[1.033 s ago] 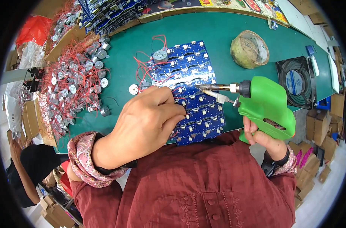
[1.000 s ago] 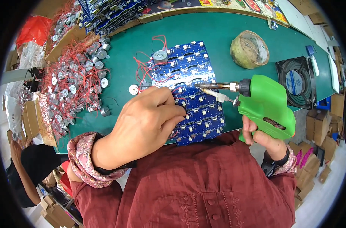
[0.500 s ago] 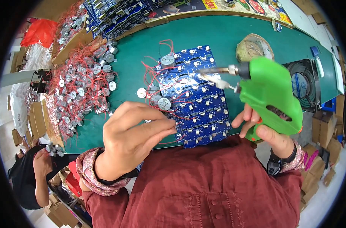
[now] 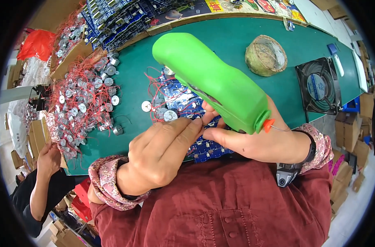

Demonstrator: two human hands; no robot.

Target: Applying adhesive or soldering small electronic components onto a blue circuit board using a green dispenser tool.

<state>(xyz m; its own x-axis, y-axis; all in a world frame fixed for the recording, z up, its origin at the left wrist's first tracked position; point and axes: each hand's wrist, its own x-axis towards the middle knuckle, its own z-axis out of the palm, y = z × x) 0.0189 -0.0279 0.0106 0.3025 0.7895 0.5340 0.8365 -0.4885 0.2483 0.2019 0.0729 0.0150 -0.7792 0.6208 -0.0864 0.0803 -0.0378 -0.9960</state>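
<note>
My right hand (image 4: 263, 142) is wrapped round the handle of a green soldering gun (image 4: 220, 84), whose body hides much of the board from above. A thin wire runs out behind its orange end plug. My left hand (image 4: 160, 154) is pinched, its fingertips meeting my right thumb and fingers over the blue circuit-board panel (image 4: 175, 92). What the pinch holds is too small and hidden to make out. Beside the left hand, small round motors (image 4: 170, 115) with red wires lie at the panel's left edge. The gun's tip is out of sight behind its body.
A heap of wired motors (image 4: 80, 107) covers the table's left side. Stacked blue boards (image 4: 117, 20) stand at the back. To the right are a rough round bowl (image 4: 266, 55) and a black fan (image 4: 318, 85). Another person's hand (image 4: 49, 158) touches the heap's near edge.
My right hand has swung the soldering gun left over the panel, turning it, and its fingers now meet my left. The left hand moved slightly right. The other person's hand rose to the heap.
</note>
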